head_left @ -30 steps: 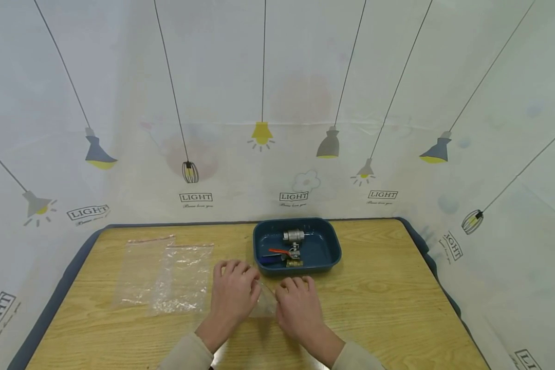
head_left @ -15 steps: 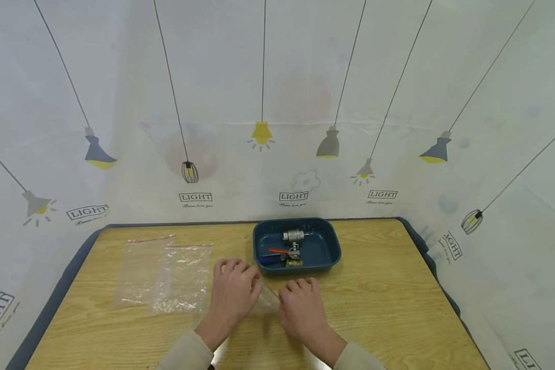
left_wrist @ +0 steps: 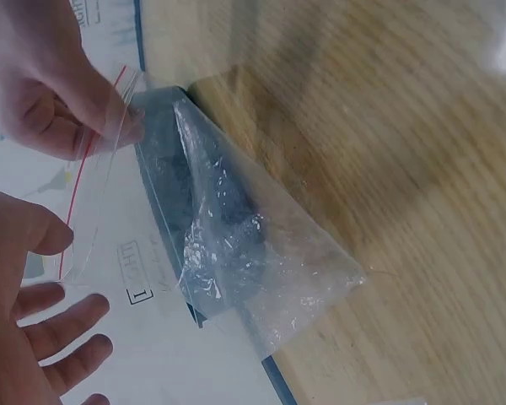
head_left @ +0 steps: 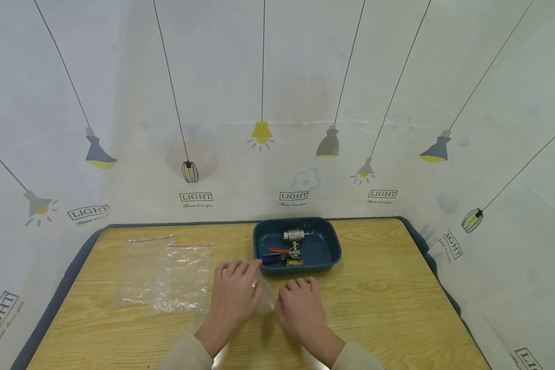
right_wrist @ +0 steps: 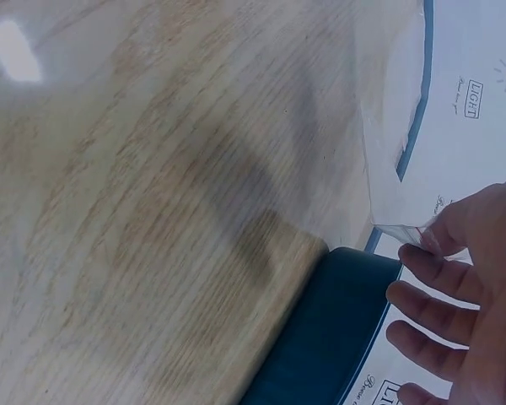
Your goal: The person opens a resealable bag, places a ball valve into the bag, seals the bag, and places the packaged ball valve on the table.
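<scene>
A clear zip-lock bag point(left_wrist: 278, 261) with a red zip line hangs above the table between the two hands. My right hand point(head_left: 300, 311) pinches its top edge between thumb and fingers, clear in the right wrist view. My left hand point(head_left: 235, 293) is at the other end of the zip; its thumb point(left_wrist: 46, 232) touches or nearly touches the bag's edge, and its fingers are spread apart. Just beyond the hands stands a dark blue tray point(head_left: 319, 252). In it lie a silver valve point(head_left: 293, 235), a red-levered valve point(head_left: 284, 252), a blue handle point(head_left: 273, 259) and a brass fitting point(head_left: 294, 262).
Two more clear zip-lock bags lie flat and overlapping on the left of the table, the nearer one point(head_left: 182, 282) partly over the other point(head_left: 139, 272). The wooden table point(head_left: 388, 298) meets a sheet wall point(head_left: 240, 174) printed with lamps at its back and sides.
My left thumb and index finger have moved apart, the index finger now stretched toward the tray. The bag has been lifted and tilted a little; my right hand stays almost in place.
</scene>
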A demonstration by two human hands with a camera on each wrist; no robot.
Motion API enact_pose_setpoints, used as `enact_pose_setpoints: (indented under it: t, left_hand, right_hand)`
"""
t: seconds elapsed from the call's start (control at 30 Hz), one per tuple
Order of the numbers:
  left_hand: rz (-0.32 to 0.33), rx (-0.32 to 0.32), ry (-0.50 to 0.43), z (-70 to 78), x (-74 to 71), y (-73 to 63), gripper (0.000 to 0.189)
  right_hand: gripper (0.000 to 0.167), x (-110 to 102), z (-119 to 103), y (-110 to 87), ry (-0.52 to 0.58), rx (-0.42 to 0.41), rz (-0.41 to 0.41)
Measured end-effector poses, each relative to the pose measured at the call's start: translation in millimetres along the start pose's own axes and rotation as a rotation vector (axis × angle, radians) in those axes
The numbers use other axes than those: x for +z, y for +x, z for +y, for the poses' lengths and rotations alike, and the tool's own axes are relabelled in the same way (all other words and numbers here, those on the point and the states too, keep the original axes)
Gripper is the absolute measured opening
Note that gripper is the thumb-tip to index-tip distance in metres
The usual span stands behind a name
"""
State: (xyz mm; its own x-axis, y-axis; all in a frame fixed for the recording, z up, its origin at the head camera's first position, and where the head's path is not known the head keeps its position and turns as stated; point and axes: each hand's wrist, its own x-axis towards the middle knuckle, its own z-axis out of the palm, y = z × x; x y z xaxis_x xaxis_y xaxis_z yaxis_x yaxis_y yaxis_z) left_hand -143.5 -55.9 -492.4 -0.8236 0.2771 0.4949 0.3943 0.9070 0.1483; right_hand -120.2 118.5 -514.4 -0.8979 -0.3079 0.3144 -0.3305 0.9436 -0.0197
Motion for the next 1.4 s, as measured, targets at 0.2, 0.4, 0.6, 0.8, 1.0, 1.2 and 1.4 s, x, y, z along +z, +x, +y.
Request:
enact_pose_setpoints:
  t: [0.2,0.4,0.6,0.8,1.0,1.2,1.4]
  left_hand:
    - [-0.072,-0.135,-0.015,6.9,-2.5,-7.9,0.041]
    - [-0.149,-0.25,-0.085,13.5,0.6,-14.8,0.038]
    - [-0.143,-0.282,-0.125,13.6,6.6,-17.6,0.026]
    - [-0.102,-0.208,-0.109,12.5,7.6,-17.0,0.018]
    - [-0.136,-0.195,-0.143,14.9,3.9,-16.0,0.008]
    - [-0.095,-0.205,-0.133,16.0,2.6,-16.0,0.013]
    - [-0.011,-0.19,-0.114,15.3,-2.3,-13.6,0.028]
  right_hand:
    - [0.012,-2,-2,1.3,0.014,0.027,0.02]
    - [0.012,-5,-6,3.2,0.03,0.031,0.001]
    - [0.013,-6,-9,4.2,0.04,0.024,-0.004]
    - [0.014,-5,-8,6.6,0.044,0.027,0.016]
    - [0.015,-7,-8,12.6,0.064,0.057,-0.01]
    - [0.015,-5,-11,14.3,0.06,0.041,0.032]
    - [0.018,-10,-17,15.6,0.085,0.053,-0.009]
